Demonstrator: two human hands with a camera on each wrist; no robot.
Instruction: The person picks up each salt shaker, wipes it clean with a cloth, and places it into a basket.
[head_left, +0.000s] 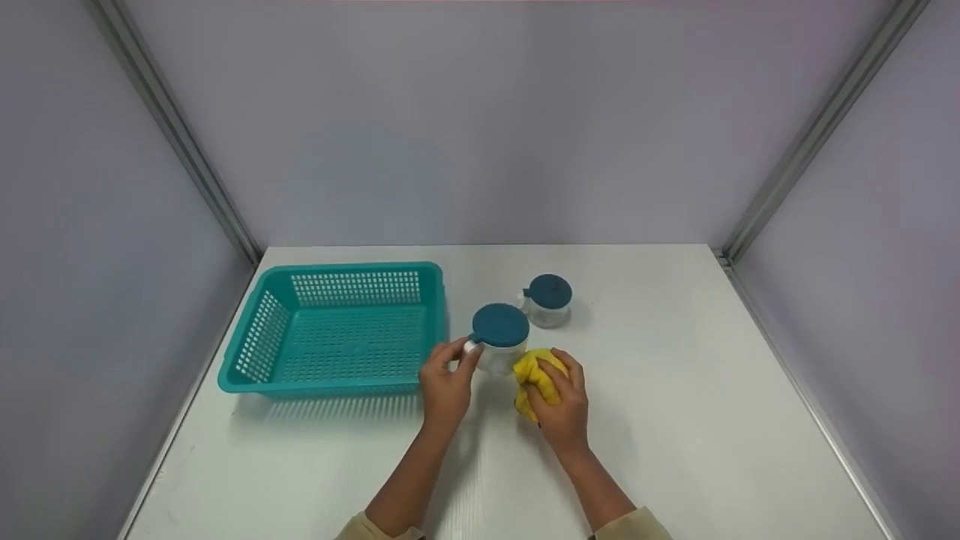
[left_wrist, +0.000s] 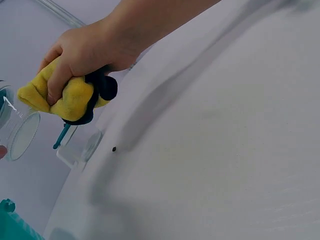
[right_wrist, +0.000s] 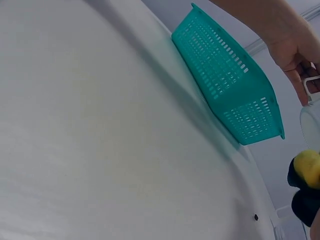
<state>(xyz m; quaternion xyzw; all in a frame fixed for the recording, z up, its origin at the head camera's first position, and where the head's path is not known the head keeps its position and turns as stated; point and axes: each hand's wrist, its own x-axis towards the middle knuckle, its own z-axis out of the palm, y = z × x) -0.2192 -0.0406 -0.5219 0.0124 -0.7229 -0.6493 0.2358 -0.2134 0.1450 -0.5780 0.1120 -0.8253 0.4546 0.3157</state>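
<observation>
A clear jar with a teal lid (head_left: pixel 499 341) is steadied at its white handle by the pinching fingers of the left hand (head_left: pixel 445 382), while a balled yellow cloth (head_left: pixel 537 379) is clutched in the right hand (head_left: pixel 562 401) and pressed against the jar's right side. Wiping appears to be under way, not finished: a second lidded jar (head_left: pixel 548 299) stands untouched just beyond the gripped one, and nothing is seen inside the teal basket (head_left: pixel 337 330) to the left of the handle grip. A dark patch on the cloth (left_wrist: pixel 102 87), hidden from the head view, is shown by the left wrist camera. The basket's slotted end wall (right_wrist: pixel 250 117) is shown only by the right wrist camera.
</observation>
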